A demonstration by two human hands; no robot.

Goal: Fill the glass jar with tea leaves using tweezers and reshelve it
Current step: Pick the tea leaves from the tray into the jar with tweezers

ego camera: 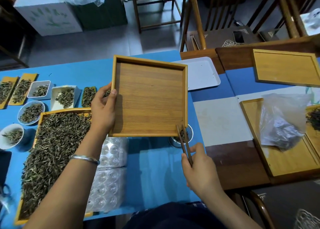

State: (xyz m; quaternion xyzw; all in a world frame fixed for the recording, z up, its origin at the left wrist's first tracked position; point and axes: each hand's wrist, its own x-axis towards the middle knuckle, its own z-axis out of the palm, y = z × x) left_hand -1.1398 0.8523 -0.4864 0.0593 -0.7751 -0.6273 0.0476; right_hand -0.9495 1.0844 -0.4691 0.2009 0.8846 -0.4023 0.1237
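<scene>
My left hand (pixel 103 110) grips the left rim of a square wooden tray (pixel 149 97), held tilted above the blue table with its lower right corner over a glass jar (pixel 189 133). The tray's floor is bare. The jar stands on the table, mostly hidden by the tray, with dark tea leaves showing inside. My right hand (pixel 200 170) pinches brown wooden tweezers (pixel 184 144), whose tips rest at the tray's lower right corner, on a small clump of tea leaves above the jar's mouth.
A long wooden tray heaped with tea leaves (pixel 52 152) lies at the left, with several small dishes of leaves (pixel 31 113) behind it. Clear plastic blister moulds (pixel 107 182) sit under my left forearm. A white tray (pixel 200 73), more wooden trays (pixel 285 67) and a plastic bag of tea (pixel 280 123) are to the right.
</scene>
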